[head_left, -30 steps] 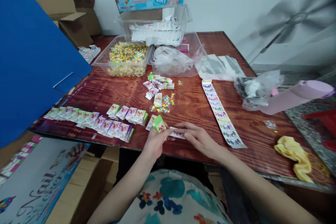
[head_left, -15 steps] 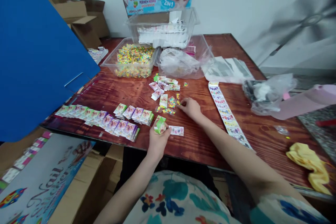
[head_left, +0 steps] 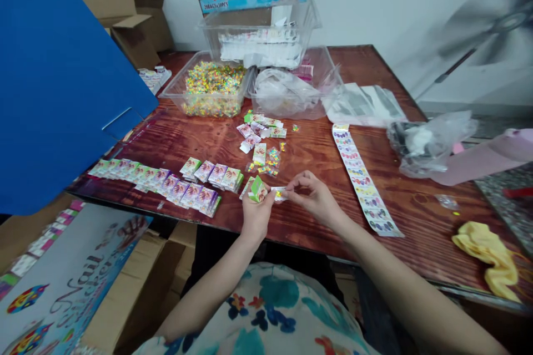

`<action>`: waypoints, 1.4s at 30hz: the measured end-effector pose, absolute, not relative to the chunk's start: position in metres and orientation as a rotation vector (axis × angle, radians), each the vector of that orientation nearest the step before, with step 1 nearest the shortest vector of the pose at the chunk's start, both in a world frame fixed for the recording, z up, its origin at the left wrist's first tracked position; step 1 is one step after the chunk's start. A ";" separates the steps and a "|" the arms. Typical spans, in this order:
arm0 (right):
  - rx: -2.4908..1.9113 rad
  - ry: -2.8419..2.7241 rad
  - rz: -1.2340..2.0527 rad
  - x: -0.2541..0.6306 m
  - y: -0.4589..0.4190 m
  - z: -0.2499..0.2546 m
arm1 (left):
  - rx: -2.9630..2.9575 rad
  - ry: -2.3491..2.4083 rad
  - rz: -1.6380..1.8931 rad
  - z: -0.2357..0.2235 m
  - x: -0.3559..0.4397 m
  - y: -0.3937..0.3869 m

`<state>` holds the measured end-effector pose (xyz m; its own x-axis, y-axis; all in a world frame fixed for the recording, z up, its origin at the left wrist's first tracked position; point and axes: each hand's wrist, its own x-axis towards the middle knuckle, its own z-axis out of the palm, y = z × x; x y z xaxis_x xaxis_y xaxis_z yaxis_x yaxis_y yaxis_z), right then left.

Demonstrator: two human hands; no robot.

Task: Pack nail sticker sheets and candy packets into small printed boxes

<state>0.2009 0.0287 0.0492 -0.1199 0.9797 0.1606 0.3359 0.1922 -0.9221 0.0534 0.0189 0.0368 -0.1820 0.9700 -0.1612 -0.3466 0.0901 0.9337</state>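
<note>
My left hand (head_left: 256, 219) is closed around a small green-and-white box (head_left: 259, 188) with its green flap up. Its thumb also pins one end of a short nail sticker strip (head_left: 273, 198). A small candy packet (head_left: 278, 194) with yellow pieces lies against that strip. My right hand (head_left: 315, 199) pinches at the packet and the strip's right end; its fingertips partly cover both. Beyond my hands, more candy packets (head_left: 272, 156) lie beside a flat-lying box (head_left: 260, 153). Rows of filled-looking boxes (head_left: 206, 198) line the table to the left.
A clear tub of candy packets (head_left: 214, 89) stands at the back, beside tubs with sticker strips (head_left: 260, 47) and plastic bags (head_left: 283, 91). A long sticker sheet (head_left: 362, 177) lies to the right, then a yellow cloth (head_left: 485, 252) and pink bottle (head_left: 487, 158). A blue panel (head_left: 70, 89) juts in left.
My right hand has come back from the candy packets towards me, bringing one packet to the sticker strip. My left hand has shifted slightly right, still gripping the green box.
</note>
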 end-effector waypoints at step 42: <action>-1.134 -1.857 0.612 0.197 0.016 0.082 | 2.189 1.647 0.738 0.036 0.041 -0.001</action>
<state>0.1967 0.0161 0.0822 -0.2241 0.8834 0.4116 0.4650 0.4681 -0.7514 0.0408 -0.0013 0.0357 0.2091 0.9532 0.2186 0.7975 -0.2956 0.5260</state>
